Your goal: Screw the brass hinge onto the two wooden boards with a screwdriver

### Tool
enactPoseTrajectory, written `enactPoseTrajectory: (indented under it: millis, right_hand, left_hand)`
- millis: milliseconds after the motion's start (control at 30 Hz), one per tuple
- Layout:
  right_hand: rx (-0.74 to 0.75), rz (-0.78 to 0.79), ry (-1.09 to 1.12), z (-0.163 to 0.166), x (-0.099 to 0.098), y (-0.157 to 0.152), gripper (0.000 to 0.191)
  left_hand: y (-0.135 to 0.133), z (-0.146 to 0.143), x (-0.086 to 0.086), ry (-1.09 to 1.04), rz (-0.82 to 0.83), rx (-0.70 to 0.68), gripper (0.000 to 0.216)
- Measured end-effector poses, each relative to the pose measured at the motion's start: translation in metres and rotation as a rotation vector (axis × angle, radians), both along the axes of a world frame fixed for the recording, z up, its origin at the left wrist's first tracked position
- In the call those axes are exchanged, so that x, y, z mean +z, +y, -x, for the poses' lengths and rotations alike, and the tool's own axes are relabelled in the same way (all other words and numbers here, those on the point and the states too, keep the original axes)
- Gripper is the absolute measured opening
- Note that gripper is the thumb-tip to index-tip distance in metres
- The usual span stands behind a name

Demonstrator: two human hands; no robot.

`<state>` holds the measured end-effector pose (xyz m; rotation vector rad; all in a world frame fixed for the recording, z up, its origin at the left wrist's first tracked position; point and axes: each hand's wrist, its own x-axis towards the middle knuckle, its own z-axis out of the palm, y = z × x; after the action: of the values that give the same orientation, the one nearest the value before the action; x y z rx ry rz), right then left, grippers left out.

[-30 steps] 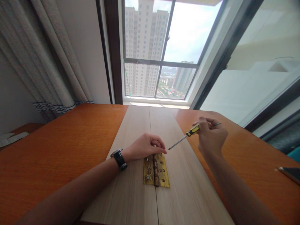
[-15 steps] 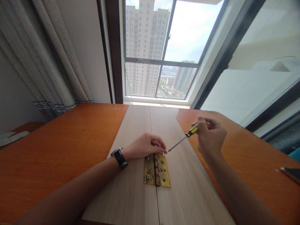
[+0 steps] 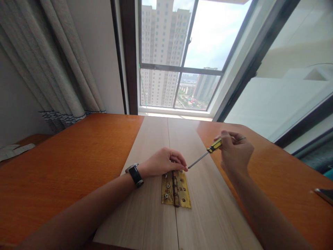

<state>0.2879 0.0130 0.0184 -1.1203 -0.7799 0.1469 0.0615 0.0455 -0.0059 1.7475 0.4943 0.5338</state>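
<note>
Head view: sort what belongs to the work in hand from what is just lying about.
In the work:
yellow-and-black screwdriver, in the right hand
butt hinge, its far end partly covered by the left hand
cross-head screws in the hinge
two wood-grain boards under it

Lying about:
dark flat object, right edge, cut off
pale strips, left edge

One camera, worn on the person's head, looks forward and down over an orange-brown wooden tabletop (image 3: 65,177). The left forearm (image 3: 88,205) comes in from the lower left, the right forearm (image 3: 267,208) from the lower right. The left hand (image 3: 166,161) and a brass-coloured butt hinge (image 3: 176,190) are fairly close, just below the frame's centre; the right hand (image 3: 236,151) is right of centre. The wide view also takes in a window (image 3: 181,69) at top centre and, farther off through it, a high-rise block (image 3: 165,38).
</note>
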Motion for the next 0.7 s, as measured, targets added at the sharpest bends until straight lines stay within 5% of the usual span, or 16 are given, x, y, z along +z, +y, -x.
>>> enactPoseTrajectory:
  millis: [700]
  right_hand:
    - [-0.049, -0.071, -0.057, -0.0006, 0.0046, -0.0011, 0.030]
  left_hand:
    - [0.0001, 0.0002, -0.0002, -0.001, 0.021, -0.003, 0.015]
